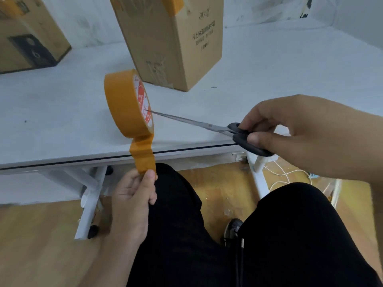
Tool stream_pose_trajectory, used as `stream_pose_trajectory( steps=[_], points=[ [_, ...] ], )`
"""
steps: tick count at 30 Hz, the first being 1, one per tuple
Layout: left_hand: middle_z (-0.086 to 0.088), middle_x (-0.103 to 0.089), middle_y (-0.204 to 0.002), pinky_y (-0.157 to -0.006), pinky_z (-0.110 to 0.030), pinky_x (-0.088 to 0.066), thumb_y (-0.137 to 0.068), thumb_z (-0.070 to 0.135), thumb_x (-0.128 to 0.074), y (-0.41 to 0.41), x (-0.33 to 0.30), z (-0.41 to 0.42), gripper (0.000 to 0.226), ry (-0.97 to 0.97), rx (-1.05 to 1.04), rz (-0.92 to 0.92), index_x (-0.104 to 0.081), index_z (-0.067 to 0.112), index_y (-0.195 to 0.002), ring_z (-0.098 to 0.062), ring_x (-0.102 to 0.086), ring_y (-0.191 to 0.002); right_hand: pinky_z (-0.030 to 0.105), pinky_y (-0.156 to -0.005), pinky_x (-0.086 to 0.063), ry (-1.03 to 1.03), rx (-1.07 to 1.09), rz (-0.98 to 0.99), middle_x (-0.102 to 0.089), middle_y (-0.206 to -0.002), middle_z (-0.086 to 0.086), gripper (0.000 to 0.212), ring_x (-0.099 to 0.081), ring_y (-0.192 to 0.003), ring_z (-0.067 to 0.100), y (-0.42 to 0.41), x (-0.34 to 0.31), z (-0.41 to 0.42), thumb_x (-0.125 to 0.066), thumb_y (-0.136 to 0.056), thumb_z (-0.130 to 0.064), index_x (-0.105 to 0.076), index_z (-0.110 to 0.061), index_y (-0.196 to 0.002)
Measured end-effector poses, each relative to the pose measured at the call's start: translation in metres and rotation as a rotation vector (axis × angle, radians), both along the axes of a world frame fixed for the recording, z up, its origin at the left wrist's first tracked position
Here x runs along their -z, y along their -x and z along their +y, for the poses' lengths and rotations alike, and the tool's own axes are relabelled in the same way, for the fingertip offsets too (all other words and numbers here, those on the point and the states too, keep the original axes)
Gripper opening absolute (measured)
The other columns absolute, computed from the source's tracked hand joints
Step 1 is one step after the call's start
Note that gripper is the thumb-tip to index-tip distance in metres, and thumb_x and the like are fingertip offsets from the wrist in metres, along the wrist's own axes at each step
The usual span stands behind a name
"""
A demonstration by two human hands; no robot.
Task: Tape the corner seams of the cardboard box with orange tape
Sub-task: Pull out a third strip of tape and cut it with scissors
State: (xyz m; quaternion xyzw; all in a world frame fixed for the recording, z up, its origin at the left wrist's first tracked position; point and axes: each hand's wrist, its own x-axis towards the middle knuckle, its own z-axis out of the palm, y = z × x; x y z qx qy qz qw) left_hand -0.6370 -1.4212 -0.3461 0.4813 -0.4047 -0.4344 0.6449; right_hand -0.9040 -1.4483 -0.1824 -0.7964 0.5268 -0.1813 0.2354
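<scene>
An orange tape roll (124,102) hangs in the air above the table's front edge, skewered through its core on the closed blades of black-handled scissors (238,133). My right hand (306,137) grips the scissor handles at the right. A short strip of orange tape (144,154) runs down from the roll. My left hand (132,195) pinches the strip's lower end between thumb and fingers, below the table edge. The tall cardboard box (176,42) stands upright on the table behind the roll, with orange tape (172,5) over its top corner.
A white table (269,75) fills the upper half. A second cardboard box (29,36) with a black print sits at the far left. Below are my black-trousered legs, white table legs (91,199), a wooden floor and white cables (284,175) at the right.
</scene>
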Motion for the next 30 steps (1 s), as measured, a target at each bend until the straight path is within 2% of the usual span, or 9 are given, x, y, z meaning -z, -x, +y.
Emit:
stream_pose_trajectory(
  steps=[1,4,7,10,12,16,18,28,30],
  points=[
    [0.01,-0.061,-0.065,-0.046,-0.017,-0.041,-0.074,0.046,-0.075,0.001,0.0,0.001,0.021,0.003,-0.003,-0.003,-0.071,0.028,-0.083,-0.002,-0.045,-0.049,-0.004,-0.061,-0.033,-0.031,-0.006,-0.023,-0.066,-0.076,-0.021,0.016,-0.052,-0.071,-0.021,-0.002,0.001,0.002,-0.049,-0.071,-0.043,-0.059,-0.041,-0.083],
    [0.01,-0.061,-0.065,-0.046,-0.017,-0.041,-0.076,0.043,-0.07,0.003,0.0,0.003,0.019,0.008,-0.024,-0.008,-0.072,0.03,-0.09,-0.002,-0.044,-0.048,-0.002,-0.064,-0.034,-0.093,-0.021,0.017,-0.059,-0.082,-0.041,0.017,-0.053,-0.08,-0.015,-0.004,0.009,0.006,-0.052,-0.065,-0.048,-0.059,-0.041,-0.079],
    [0.011,-0.06,-0.067,-0.047,-0.017,-0.04,-0.082,0.042,-0.067,0.004,-0.001,0.004,0.029,0.012,-0.001,-0.042,-0.068,0.034,-0.11,-0.003,-0.043,-0.049,0.009,-0.06,-0.039,-0.167,-0.005,0.092,-0.057,-0.078,-0.044,0.024,-0.051,-0.079,-0.014,-0.006,0.017,0.008,-0.054,-0.06,-0.052,-0.059,-0.04,-0.08],
    [0.01,-0.061,-0.07,-0.051,-0.014,-0.044,-0.083,0.042,-0.067,0.003,0.0,0.004,0.049,0.005,0.009,-0.061,-0.057,0.03,-0.129,-0.003,-0.045,-0.049,0.015,-0.058,-0.033,-0.197,0.029,0.193,-0.058,-0.079,-0.043,0.03,-0.05,-0.079,-0.016,-0.011,0.022,0.009,-0.05,-0.058,-0.058,-0.056,-0.042,-0.083],
    [0.009,-0.06,-0.068,-0.052,-0.014,-0.045,-0.082,0.039,-0.066,0.002,0.001,0.004,0.045,-0.003,-0.005,-0.069,-0.059,0.027,-0.125,-0.004,-0.046,-0.049,0.013,-0.058,-0.031,-0.221,0.055,0.238,-0.063,-0.077,-0.031,0.032,-0.052,-0.076,-0.013,-0.016,0.023,0.009,-0.05,-0.06,-0.06,-0.054,-0.043,-0.087],
    [0.006,-0.055,-0.057,-0.049,-0.014,-0.041,-0.079,0.043,-0.067,0.002,0.004,0.004,0.019,-0.019,-0.014,-0.058,-0.07,0.029,-0.092,-0.004,-0.044,-0.047,0.011,-0.06,-0.032,-0.264,0.074,0.252,-0.061,-0.08,-0.029,0.035,-0.05,-0.078,-0.013,-0.024,0.023,0.01,-0.048,-0.057,-0.062,-0.052,-0.044,-0.086],
    [0.006,-0.052,-0.052,-0.049,-0.014,-0.04,-0.078,0.046,-0.067,0.002,0.005,0.003,0.018,-0.028,-0.013,-0.048,-0.069,0.029,-0.082,-0.005,-0.043,-0.046,0.012,-0.061,-0.033,-0.259,0.082,0.268,-0.062,-0.081,-0.029,0.035,-0.05,-0.079,-0.012,-0.027,0.023,0.009,-0.048,-0.056,-0.063,-0.051,-0.044,-0.086],
    [0.006,-0.05,-0.051,-0.048,-0.014,-0.039,-0.069,0.06,-0.072,0.001,0.006,0.003,0.033,-0.032,0.034,0.016,-0.068,0.029,-0.078,-0.005,-0.042,-0.046,0.015,-0.068,-0.038,-0.261,0.065,0.339,-0.058,-0.095,-0.024,0.033,-0.049,-0.09,-0.006,-0.046,0.018,0.011,-0.05,-0.068,-0.06,-0.048,-0.044,-0.097],
    [0.005,-0.05,-0.05,-0.048,-0.014,-0.039,-0.07,0.058,-0.072,0.001,0.005,0.003,0.03,-0.026,0.038,0.021,-0.069,0.029,-0.078,-0.005,-0.042,-0.045,0.015,-0.067,-0.038,-0.25,0.066,0.351,-0.059,-0.096,-0.022,0.031,-0.049,-0.09,-0.004,-0.051,0.016,0.01,-0.052,-0.072,-0.058,-0.048,-0.043,-0.099]
  ],
)
